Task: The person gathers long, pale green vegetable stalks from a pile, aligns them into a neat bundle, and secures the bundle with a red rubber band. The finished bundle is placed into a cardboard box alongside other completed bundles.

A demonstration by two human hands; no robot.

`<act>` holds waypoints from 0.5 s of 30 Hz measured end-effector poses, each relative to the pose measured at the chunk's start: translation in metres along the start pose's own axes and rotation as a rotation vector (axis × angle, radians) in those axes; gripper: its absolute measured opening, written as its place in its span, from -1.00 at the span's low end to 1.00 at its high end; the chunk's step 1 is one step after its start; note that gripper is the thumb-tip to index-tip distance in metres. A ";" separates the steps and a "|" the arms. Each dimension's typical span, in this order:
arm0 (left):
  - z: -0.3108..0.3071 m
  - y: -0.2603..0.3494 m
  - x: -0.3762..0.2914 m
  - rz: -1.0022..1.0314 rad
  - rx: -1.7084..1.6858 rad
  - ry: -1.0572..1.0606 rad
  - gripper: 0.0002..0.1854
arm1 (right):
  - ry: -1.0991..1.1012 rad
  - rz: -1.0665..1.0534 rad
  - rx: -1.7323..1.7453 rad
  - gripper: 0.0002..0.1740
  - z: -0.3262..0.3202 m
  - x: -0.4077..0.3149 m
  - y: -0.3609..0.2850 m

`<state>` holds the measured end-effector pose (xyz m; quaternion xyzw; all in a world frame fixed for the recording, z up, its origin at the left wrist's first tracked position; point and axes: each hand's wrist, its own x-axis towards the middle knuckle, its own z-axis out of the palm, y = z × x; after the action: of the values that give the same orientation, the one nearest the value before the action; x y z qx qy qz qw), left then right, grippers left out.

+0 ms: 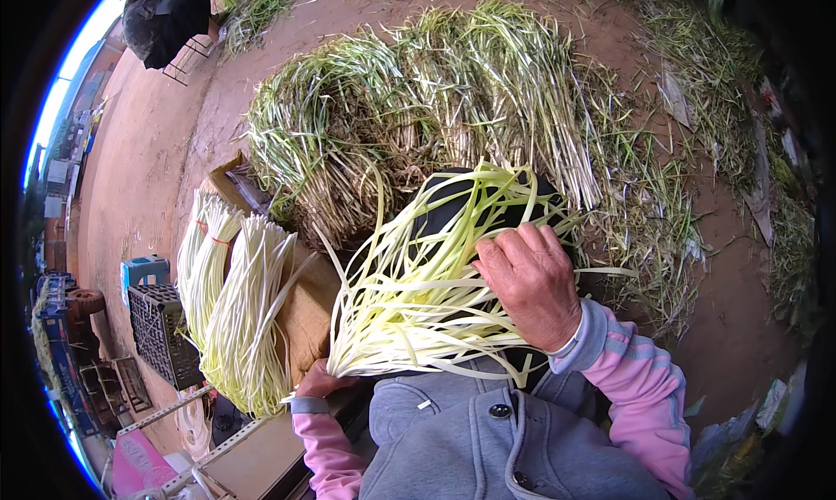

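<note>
A fanned bunch of pale yellow-white leafy stalks, like blanched chives, lies across my lap. Its white end is gripped low on the left by my left hand. Over the yellow leaf tips on the right is my right hand, fingers curled down among the leaves; whether they pinch any is hidden. Left of the bunch, sorted white stalks rest on a brown board, beside another white bundle with a red band around it.
Heaps of uncut green-topped stalks stand ahead on the dirt floor. Loose leaf litter spreads to the right. A black plastic crate, a blue container and a metal-edged table are at left. Another person is at upper left.
</note>
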<state>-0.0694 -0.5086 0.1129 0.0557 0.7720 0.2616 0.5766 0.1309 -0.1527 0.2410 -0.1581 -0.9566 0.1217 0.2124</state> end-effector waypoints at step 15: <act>-0.004 0.003 0.012 0.005 0.121 -0.037 -0.65 | -0.076 0.062 0.132 -0.79 0.004 -0.002 -0.005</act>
<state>-0.0774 -0.5027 0.1052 0.0972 0.7753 0.2149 0.5858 0.1296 -0.1592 0.2383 -0.1686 -0.9485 0.1967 0.1821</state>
